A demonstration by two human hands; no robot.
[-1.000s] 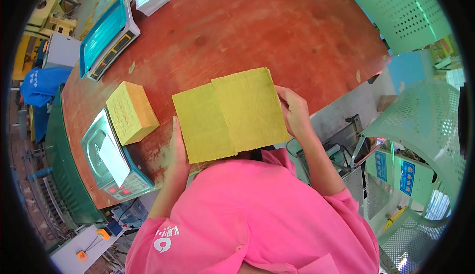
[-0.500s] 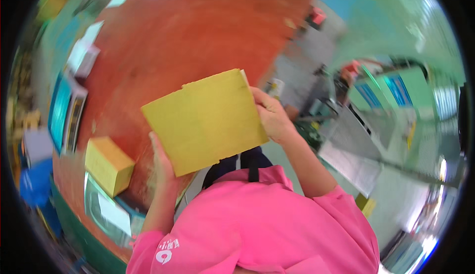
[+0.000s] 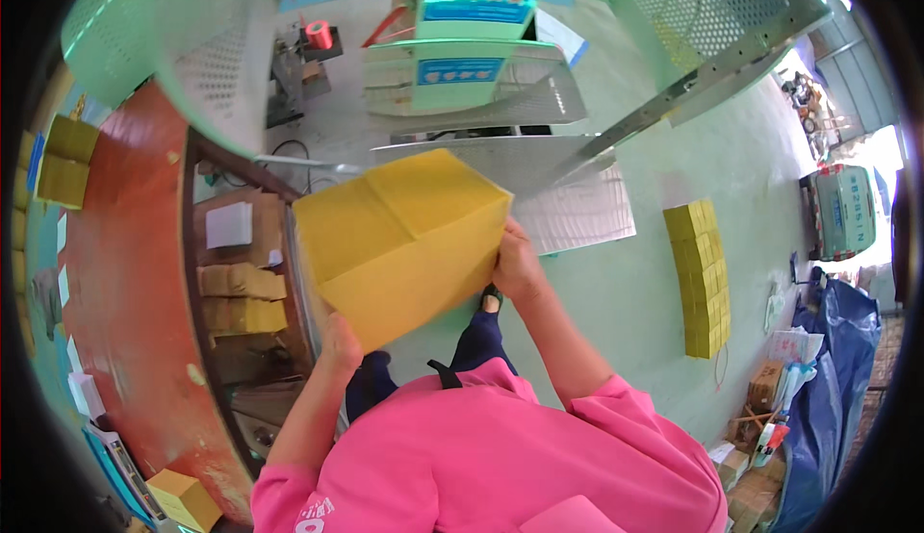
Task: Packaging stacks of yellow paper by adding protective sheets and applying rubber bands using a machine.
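Note:
Between my two hands I hold a yellow cardboard box in front of my body, tilted so that its seamed top and one side show. My left hand grips its lower left corner. On the box's right edge, my right hand is closed, with its fingers partly hidden behind the cardboard. Just beyond the box is a metal machine bed, with a green machine panel above it carrying blue labels.
A red-brown table runs along my left, with shelves of folded cardboard beneath. Another yellow box sits at its near end. Stacked yellow boxes stand on the floor to the right. Perforated green guards flank the machine.
My view has swung right, from the table to the machine. The box has tipped in my hands, so its top and a side now show instead of one flat face.

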